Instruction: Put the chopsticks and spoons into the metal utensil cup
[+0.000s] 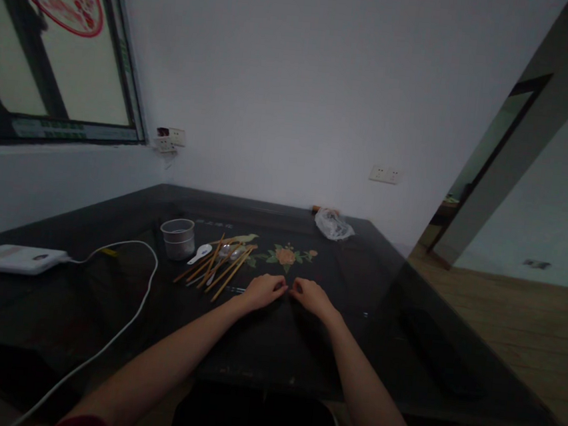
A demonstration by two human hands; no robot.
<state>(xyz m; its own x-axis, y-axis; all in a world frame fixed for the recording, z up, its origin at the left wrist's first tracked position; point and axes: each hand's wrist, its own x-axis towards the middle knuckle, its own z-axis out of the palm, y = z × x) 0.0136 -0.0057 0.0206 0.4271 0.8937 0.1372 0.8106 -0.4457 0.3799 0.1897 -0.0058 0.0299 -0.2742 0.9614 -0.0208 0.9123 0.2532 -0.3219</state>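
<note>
My left hand [263, 293] rests on the dark tabletop [271, 346] with its fingers curled in, and nothing shows in it. Close beside it, a small gap away, my right hand [312, 298] lies curled the same way, also with nothing visible in it. Left of my left hand is a loose pile of wooden chopsticks [230, 276] with metal spoons [236, 254] among them. A white soup spoon [201, 254] lies by the pile, next to an upright metal canister [179, 239]. A printed flower pattern [285, 257] lies just beyond my hands.
A crumpled clear plastic bag [333, 224] sits at the table's back edge. On the left is a white box-like device [16, 259] with a white cable [149, 280] running over the front edge. A dark long object [439, 352] lies at right. The wall [284, 106] stands behind.
</note>
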